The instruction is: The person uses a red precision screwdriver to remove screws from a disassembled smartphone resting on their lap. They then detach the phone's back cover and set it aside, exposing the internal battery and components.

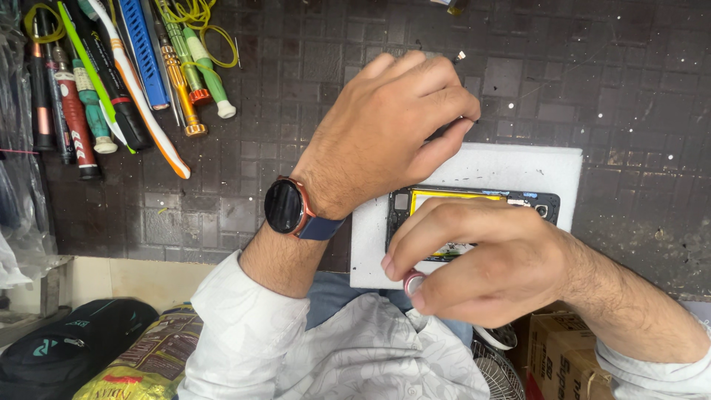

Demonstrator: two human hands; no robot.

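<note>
A: Where's the phone (474, 204) rn?

B: Opened up, back off, lying flat on a white foam pad (518, 159) on the dark gridded mat (607, 81). Yellow part shows inside, camera end toward the right. It sits betw. both hands — under them, mostly covered.

A: Left hand (385, 130)?

B: Above the phone's top edge, fingers curled in tight, thumb and forefinger pinched on sth thin and dark — a small tool (444, 132), can't tell which kind. Watch (287, 206) w/ blue strap on that wrist.

A: And the right hand (481, 259)?

B: Over the phone's near edge, covering the lower left part. Fingers bent, nearly closed, thumb and forefinger pinching a small pink-and-white round thing (412, 281) — looks like a little tape roll, not sure. Fingertips touch or nearly touch the phone frame; can't tell exactly.

A: Anything else around?

B: Screwdrivers (181, 78) and other tools top left, well apart from the phone. Cardboard box (563, 355) bottom right, black bag (67, 348) bottom left.
</note>
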